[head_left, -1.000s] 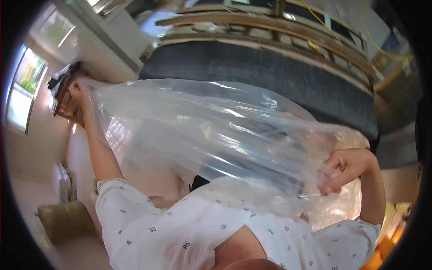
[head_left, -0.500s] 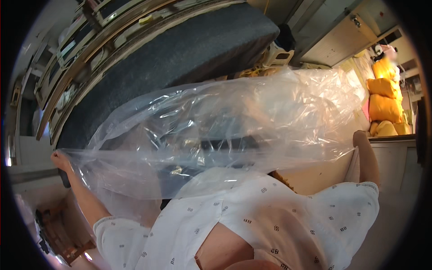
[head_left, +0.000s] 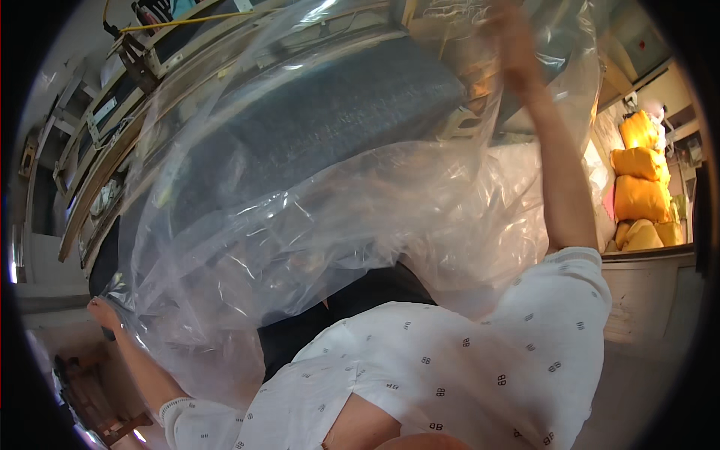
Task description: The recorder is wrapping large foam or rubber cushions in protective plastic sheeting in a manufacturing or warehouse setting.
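A large sheet of clear plastic film point(head_left: 292, 232) spreads in front of me, wrinkled and shiny. Over at the far left, my left hand point(head_left: 105, 313) is closed on a gathered edge of it. My right hand point(head_left: 516, 56) is raised at the upper right, blurred by motion, and the film lifts and hangs around it. Behind and beneath the film, showing through it, lies a long dark grey padded block point(head_left: 337, 105). The film's lower part drapes close to my body.
Wooden frames point(head_left: 101, 176) with metal fittings stand along the left and far side. Yellow-orange bundles point(head_left: 643, 196) are stacked at the right. A light-coloured cabinet point(head_left: 645, 300) stands below them. Brown wooden furniture point(head_left: 101, 390) is low at the left.
My right hand has swung up and inward from the right side, raising the film across the dark padded block. My left hand has dropped slightly, still gripping its edge.
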A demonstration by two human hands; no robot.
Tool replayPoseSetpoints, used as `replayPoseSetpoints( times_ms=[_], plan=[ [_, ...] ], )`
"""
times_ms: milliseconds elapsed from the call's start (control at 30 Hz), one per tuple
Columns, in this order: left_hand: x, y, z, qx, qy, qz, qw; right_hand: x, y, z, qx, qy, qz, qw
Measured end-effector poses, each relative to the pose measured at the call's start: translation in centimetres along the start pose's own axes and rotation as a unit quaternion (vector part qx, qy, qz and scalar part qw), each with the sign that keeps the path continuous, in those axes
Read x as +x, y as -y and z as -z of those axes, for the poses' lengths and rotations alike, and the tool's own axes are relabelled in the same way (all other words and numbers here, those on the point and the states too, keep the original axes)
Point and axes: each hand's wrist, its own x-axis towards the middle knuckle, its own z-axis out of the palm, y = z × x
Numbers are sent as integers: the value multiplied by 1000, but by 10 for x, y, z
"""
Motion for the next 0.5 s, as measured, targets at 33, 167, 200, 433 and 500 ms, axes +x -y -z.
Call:
replayPoseSetpoints(
  times_ms=[33, 167, 200, 433, 500],
  plan=[
    [-5, 25, 15, 20, -5, -60, 998, 3, 18, -47, -356, 28, 103, 928],
    [9, 32, 18, 150, 78, -68, 983, -19, -35, -82, -249, 271, -280, 887],
    [-1, 42, 11, 148, 88, -91, 981, 2, -16, -90, -322, 374, -376, 784],
    [18, 57, 18, 141, 118, 36, 982, -19, -78, -142, -99, 155, -316, 931],
    [13, -2, -10, -31, 35, -29, 998, -38, -141, -107, -10, 199, -424, 883]
  ],
)
